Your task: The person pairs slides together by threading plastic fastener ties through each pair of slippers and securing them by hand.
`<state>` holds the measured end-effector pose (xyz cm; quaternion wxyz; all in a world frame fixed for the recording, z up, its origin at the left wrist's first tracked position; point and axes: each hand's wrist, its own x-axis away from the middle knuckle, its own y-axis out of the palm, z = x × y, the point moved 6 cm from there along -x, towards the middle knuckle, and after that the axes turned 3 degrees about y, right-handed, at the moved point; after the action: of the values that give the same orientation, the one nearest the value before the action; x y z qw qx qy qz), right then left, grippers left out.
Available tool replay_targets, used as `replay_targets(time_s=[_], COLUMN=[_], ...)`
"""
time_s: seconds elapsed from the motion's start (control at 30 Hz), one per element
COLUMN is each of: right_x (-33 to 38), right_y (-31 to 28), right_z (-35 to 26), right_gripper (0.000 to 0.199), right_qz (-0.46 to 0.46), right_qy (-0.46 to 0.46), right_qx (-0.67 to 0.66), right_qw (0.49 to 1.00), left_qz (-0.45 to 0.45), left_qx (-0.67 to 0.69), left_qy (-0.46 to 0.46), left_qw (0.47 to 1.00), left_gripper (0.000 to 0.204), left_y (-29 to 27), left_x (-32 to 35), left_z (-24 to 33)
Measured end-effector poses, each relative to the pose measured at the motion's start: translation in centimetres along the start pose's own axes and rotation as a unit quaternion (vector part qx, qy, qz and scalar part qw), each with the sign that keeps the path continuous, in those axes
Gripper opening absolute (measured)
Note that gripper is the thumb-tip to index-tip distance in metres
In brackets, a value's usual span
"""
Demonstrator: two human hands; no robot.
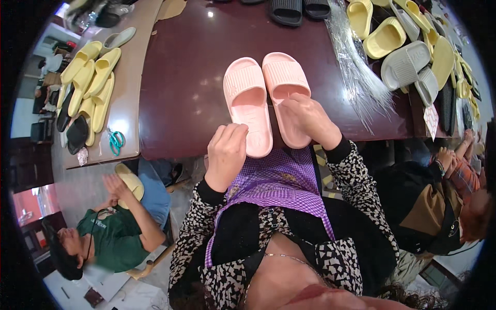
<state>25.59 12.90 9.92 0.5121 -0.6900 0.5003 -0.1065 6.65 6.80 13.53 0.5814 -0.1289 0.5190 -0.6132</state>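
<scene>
Pair of pink slides (264,98), long axes toward frame top, heels at table edge; right hand (310,119) fingers pressing right heel, left hand (227,152) fingertips pinched together at left heel.

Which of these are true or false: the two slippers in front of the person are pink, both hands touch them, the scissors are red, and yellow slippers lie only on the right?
1. The two slippers in front are pink. True.
2. The left hand and right hand each rest on a slipper. True.
3. The scissors are red. False: their handles are teal green.
4. Yellow slippers lie only on the right. False: a row of yellow slippers also lies on the left table.
5. The table under the pink pair is dark reddish brown. True.
</scene>
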Motion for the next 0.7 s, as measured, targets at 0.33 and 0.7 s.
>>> replay_targets(time_s=[0.33,0.7], right_x=[-1.2,-0.6], right_y=[1.1,-3.0], right_z=[2.0,1.7], right_gripper=[0.027,0.025], right_qz=[-0.054,0.086], right_qy=[0.106,0.089], right_qx=[0.105,-0.091], right_qw=[0.987,0.988], left_qz=[-0.037,-0.026], left_qx=[-0.032,-0.027], left_qy=[0.03,0.058], left_qw=[0.998,0.998], left_gripper=[0.012,0.01], left_y=[2.0,3.9], left_x=[-0.6,-1.9], left_z=[0.1,0.5])
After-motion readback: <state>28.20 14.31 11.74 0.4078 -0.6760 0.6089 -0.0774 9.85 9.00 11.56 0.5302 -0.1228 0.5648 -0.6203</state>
